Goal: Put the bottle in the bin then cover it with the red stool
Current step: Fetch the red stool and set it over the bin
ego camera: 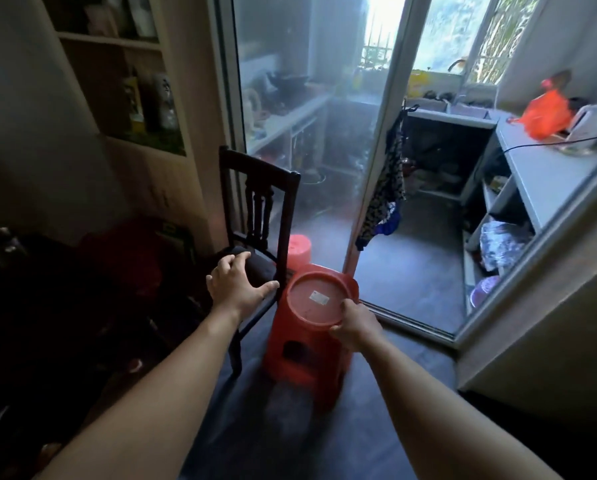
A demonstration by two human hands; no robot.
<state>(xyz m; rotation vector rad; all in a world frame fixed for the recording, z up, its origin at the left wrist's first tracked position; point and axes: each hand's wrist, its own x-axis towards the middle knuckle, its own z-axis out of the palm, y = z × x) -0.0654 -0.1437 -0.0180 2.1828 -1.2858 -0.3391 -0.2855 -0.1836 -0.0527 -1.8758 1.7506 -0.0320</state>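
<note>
Red stool [310, 327]: round-topped plastic, white sticker, tilted beside the dark chair [255, 216].
Your right hand [355, 327] pinches its near rim; your left hand [236, 284] spreads empty over the chair.

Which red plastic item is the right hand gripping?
The right hand grips the nearer red stool by its round seat rim; the smaller red item behind the chair stands untouched.

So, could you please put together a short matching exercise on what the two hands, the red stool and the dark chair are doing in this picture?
Things:
1. left hand
2. right hand
3. red stool
4. dark chair

States:
A. stands on the floor by the glass door, seat up
B. grips the rim of the round seat
C. stands left of the stool, its back upright
D. open, fingers spread over the chair seat

Pairs: 1-D, 2-B, 3-A, 4-C
</note>
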